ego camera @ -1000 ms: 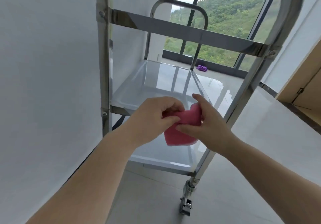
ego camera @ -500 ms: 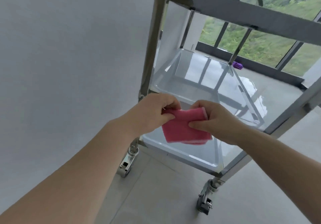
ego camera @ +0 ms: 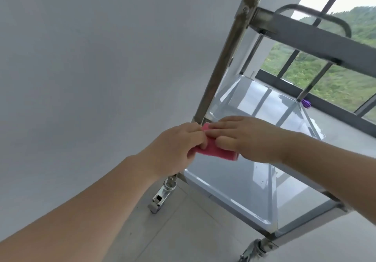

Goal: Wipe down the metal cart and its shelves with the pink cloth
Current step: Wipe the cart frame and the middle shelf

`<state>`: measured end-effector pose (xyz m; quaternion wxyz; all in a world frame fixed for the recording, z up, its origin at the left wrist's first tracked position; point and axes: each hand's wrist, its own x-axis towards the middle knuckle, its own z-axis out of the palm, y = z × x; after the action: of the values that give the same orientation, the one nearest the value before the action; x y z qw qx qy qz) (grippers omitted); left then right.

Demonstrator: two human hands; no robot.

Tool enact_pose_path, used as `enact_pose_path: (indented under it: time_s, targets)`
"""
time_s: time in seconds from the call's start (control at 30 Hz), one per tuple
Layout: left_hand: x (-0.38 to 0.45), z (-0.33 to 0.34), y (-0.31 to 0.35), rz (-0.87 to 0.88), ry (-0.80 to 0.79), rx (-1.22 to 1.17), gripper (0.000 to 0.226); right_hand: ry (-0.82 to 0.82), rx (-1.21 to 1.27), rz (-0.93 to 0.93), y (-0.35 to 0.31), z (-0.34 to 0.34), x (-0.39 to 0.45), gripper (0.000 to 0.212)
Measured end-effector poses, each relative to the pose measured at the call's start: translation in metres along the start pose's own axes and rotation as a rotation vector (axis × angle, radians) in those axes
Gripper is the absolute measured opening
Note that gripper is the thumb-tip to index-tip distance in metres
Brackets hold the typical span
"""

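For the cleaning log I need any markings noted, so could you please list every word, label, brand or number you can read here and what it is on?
None: no readable text shows anywhere in this view.
The metal cart, its lower shelf and the caster show bare metal, no label.
The pink cloth, held by the left hand and right hand, is plain.
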<state>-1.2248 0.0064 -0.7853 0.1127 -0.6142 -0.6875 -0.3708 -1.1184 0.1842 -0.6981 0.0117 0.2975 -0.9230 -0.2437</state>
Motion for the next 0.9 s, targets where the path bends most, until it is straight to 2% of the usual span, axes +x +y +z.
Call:
enact_pose_path:
  time_s: [0.13,0.3,0.43,0.5,0.67,0.9]
  targets:
    - [-0.015,0.007,-0.012,-0.057,-0.047,0.055,0.023,-0.110,-0.258,-0.126,0.017,0.006,0.005,0.046]
    - [-0.024,0.022,-0.020,-0.086,-0.172,0.039,0.017,-0.152,-0.333,-0.046,0.029,0.023,0.007,0.039]
    - [-0.026,0.034,-0.020,-0.072,-0.204,-0.001,0.017,-0.368,-0.272,0.120,0.024,0.053,0.008,0.065]
    - [-0.028,0.038,-0.020,-0.063,-0.215,0.007,0.019,-0.356,-0.259,0.177,0.019,0.064,0.004,0.069]
    - [-0.029,0.044,-0.016,-0.071,-0.247,0.003,0.019,-0.290,-0.319,0.138,0.016,0.070,-0.001,0.071]
    - [-0.029,0.046,-0.010,-0.075,-0.313,-0.012,0.018,-0.322,-0.321,0.154,0.012,0.075,-0.012,0.067]
